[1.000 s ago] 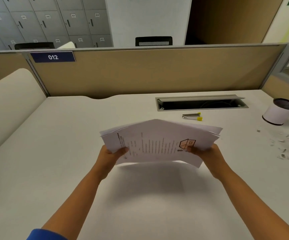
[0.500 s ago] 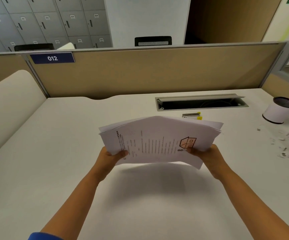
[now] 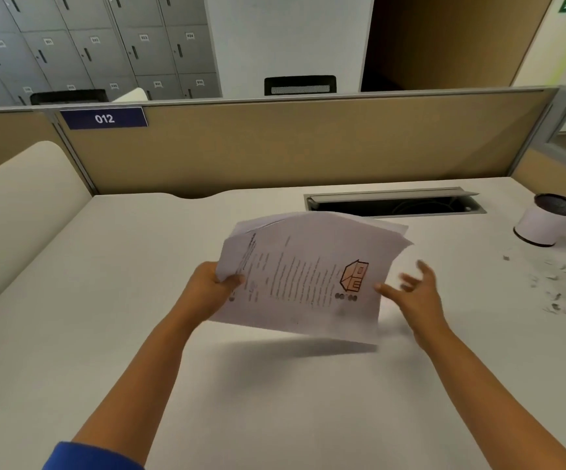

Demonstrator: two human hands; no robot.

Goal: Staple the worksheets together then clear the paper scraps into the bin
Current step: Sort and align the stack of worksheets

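left hand (image 3: 208, 290): we see it gripping the sheets (image 3: 308, 276) at their left edge, thumb on top, fingers underneath.
right hand (image 3: 413, 293): we see it open, fingers spread and blurred, just beside the sheets' right edge; we can't tell whether a fingertip touches the paper.
sheets: loose stack held above the desk (image 3: 105, 317), fanned unevenly at the top and right. Top page shows lines of text and an orange house drawing. Shadow falls on the desk below.
scraps (image 3: 552, 290): small bits scattered on the desk at far right, well apart from the sheets.
bin (image 3: 546, 220): white cylinder with a dark rim, upright at the right rear of the desk, near the scraps.
cable tray (image 3: 393, 202): open slot in the desk behind the sheets.
partition (image 3: 291, 144): tan panel behind the desk, tag reads 012.
stapler: we can't spot it.
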